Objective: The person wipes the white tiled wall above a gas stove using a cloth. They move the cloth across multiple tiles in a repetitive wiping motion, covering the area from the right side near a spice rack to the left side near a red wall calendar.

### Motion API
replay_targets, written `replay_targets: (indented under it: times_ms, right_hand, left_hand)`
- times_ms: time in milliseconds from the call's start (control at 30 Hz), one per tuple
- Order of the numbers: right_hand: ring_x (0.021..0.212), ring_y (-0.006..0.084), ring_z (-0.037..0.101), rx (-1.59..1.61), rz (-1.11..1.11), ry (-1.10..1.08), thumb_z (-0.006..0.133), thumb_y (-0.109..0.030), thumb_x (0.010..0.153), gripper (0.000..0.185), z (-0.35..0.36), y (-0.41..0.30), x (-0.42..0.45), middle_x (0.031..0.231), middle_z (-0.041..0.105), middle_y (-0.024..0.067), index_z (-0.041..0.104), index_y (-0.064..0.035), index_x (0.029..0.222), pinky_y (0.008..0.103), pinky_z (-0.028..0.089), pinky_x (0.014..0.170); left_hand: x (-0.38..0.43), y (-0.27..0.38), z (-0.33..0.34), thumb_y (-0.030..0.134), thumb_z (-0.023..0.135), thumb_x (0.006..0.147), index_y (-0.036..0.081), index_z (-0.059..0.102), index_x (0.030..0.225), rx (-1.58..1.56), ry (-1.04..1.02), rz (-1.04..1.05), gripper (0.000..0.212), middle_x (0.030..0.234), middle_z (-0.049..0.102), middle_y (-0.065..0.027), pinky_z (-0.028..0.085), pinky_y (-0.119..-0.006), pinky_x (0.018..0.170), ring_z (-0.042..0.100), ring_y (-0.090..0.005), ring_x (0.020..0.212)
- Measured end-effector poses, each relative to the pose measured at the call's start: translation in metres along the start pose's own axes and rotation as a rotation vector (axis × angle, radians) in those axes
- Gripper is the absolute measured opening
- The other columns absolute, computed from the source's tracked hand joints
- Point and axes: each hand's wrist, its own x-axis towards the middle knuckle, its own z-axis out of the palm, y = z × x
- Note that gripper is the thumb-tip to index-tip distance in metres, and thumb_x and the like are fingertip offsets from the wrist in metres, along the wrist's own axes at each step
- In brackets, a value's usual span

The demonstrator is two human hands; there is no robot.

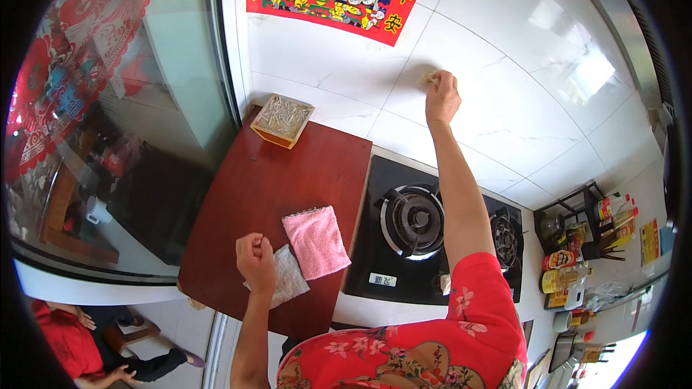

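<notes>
My right hand [443, 98] reaches up to the white marbled wall tiles [486, 113] and pinches a small yellowish wad [428, 79], perhaps a cloth or sponge, against them. Curled closed, my left hand [255, 262] is above the dark red wooden board [270, 178]; whether anything is inside it cannot be told. A folded grey cloth [289, 278] lies beside and partly behind that hand, and a folded pink cloth [318, 243] adjoins it on the right. Near the wall, a square wooden box [281, 120] holds many small pale sticks.
A black gas stove [400, 275] is right of the board, under my right arm. Bottles and a black rack [573, 210] stand farther right. A red printed poster [324, 13] hangs above. Glass door panels [178, 92] stand left; another person [70, 340] sits at lower left.
</notes>
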Motion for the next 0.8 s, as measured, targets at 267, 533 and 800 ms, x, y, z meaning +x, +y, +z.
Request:
replay_targets:
  times_ms: [267,533,800]
  right_hand:
    - [0.071,0.0298,0.063,0.060,-0.256,0.211,0.056,-0.012,0.083,0.008,0.011,-0.040,0.048,0.094,0.061,0.0049,0.061,-0.0179,0.085,0.0424,0.051,0.060]
    - [0.086,0.0236,0.062,0.073,-0.632,-0.102,0.057,-0.003,0.079,0.020,0.058,-0.042,-0.026,0.108,0.059,0.0015,0.064,-0.0166,0.091,0.0348,0.054,0.068]
    - [0.093,0.0230,0.061,-0.021,-0.428,0.005,0.062,-0.005,0.079,0.020,0.020,0.001,-0.012,0.110,0.059,0.0034,0.064,-0.0164,0.095,0.0340,0.054,0.077]
  left_hand:
    - [0.040,-0.022,0.026,0.019,0.069,0.078,0.010,0.062,0.096,0.217,-0.114,-0.032,0.022,0.101,0.059,-0.0049,0.048,-0.033,0.063,0.060,-0.0178,0.066]
    - [0.082,-0.017,0.076,0.021,0.067,0.080,0.009,0.056,0.115,0.270,-0.249,0.073,0.039,0.117,0.054,-0.0090,0.048,-0.040,0.083,0.057,-0.0283,0.101]
    - [0.142,-0.016,0.116,0.017,0.072,0.074,0.008,0.052,0.115,0.408,-0.295,0.296,0.046,0.120,0.051,-0.0119,0.044,-0.041,0.090,0.050,-0.0320,0.112]
